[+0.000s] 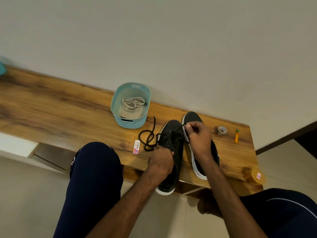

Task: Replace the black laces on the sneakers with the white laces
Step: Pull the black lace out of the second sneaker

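Nearest the lens, left knee (96,169) in dark blue trousers at 7 o'clock of the frame, right knee (284,213) at 5 o'clock. Just beyond, on the near edge of the wooden table (68,114), a black sneaker (169,182) with white sole, heel overhanging the edge. Left hand (161,160) at its 9 o'clock side, fingers curled, pinching the black lace (154,122) by the eyelets. Right hand (199,136) at the shoe's 1 o'clock, fingertips closed on another run of the same lace, drawn taut up from the eyelets. Beneath that hand, the second sneaker (192,118), lying alongside the first. Slack lace looped on the wood at 10 o'clock, just beside a small white eraser box (136,147). Farther back at 11 o'clock, a pale blue basket (132,123) holding the coiled white laces (132,103). Out at 3 o'clock, a tape roll (221,130) and an orange tube (236,137) with green cap; at 4 o'clock, a blurred orange jar (254,176). Behind all, a plain wall
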`<state>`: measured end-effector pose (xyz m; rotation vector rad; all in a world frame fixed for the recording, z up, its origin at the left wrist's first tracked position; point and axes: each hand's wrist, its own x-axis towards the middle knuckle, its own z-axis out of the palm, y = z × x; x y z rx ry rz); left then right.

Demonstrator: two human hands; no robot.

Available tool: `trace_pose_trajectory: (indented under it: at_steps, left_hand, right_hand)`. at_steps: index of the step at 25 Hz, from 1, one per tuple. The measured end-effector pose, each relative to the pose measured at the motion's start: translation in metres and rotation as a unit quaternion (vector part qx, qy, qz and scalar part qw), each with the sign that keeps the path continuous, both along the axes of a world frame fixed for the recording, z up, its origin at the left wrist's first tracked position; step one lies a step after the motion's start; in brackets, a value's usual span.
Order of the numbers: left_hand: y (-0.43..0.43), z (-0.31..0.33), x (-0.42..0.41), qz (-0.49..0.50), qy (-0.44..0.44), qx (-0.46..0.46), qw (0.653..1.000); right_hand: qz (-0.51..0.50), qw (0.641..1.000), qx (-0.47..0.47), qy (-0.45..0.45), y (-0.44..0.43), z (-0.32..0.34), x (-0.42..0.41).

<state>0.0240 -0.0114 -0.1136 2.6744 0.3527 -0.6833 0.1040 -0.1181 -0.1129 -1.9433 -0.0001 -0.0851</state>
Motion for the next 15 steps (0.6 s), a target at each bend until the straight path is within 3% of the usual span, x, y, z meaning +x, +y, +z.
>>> trace_pose_trajectory:
  at_steps: [2, 3, 4, 5, 6, 7, 11, 15]
  left_hand:
    - [0.001, -0.002, 0.001, -0.003, -0.003, -0.002, 1.000]
    - [0.001, -0.004, 0.001, 0.005, -0.006, -0.010, 1.000]
    - [0.000, -0.005, 0.001, 0.016, -0.010, -0.018, 1.000]
    - [-0.001, -0.004, 0.001, 0.029, -0.016, -0.021, 0.999]
    - [-0.001, -0.002, 0.000, 0.036, -0.024, -0.022, 0.999]
    - [-0.002, 0.000, 0.000, 0.039, -0.027, -0.023, 0.999]
    - [-0.002, 0.007, -0.002, 0.047, -0.026, -0.016, 0.998]
    - [-0.005, 0.006, -0.003, 0.044, -0.034, -0.010, 0.998]
  right_hand:
    - [0.031, 0.999, 0.008, 0.000, -0.015, 0.020, 0.006]
    - [0.073, 0.994, -0.082, 0.021, -0.021, 0.026, 0.009]
    - [0.116, 0.964, -0.236, 0.043, -0.025, 0.028, 0.010]
    - [0.141, 0.909, -0.388, 0.049, -0.024, 0.025, 0.010]
    - [0.146, 0.863, -0.483, 0.030, -0.020, 0.019, 0.008]
    - [0.156, 0.843, -0.514, 0.016, -0.013, 0.013, 0.004]
    - [0.239, 0.829, -0.506, -0.001, 0.012, -0.024, -0.008]
    - [0.160, 0.913, -0.373, -0.032, 0.006, -0.037, -0.008]
